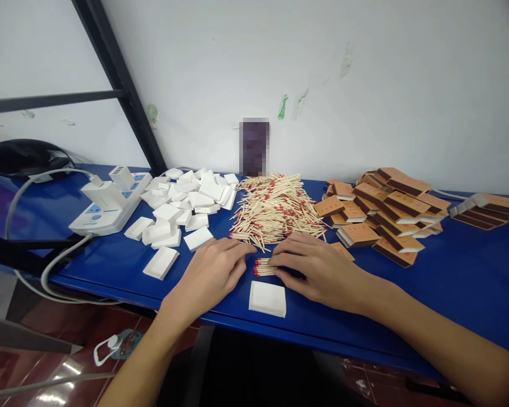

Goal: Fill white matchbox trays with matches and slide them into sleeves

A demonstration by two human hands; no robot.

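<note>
A small row of red-tipped matches (pixel 263 267) lies flat on the blue table, heads to the left. My right hand (pixel 318 268) touches its right end with the fingertips, fingers apart. Just left of the row rests my left hand (pixel 216 268), its fingers curved and spread, holding nothing; its fingertips reach the front edge of the big match pile (pixel 277 209). An open white tray (pixel 267 298) sits in front of the row, near the table's front edge, with no matches in it.
White trays (pixel 203 189) are heaped at the left, beside a power strip (pixel 110 209) with chargers. Orange-brown matchboxes (pixel 382 209) are piled at the right, with a few more (pixel 487 210) farther right. A blurred dark object (pixel 255 147) leans on the wall.
</note>
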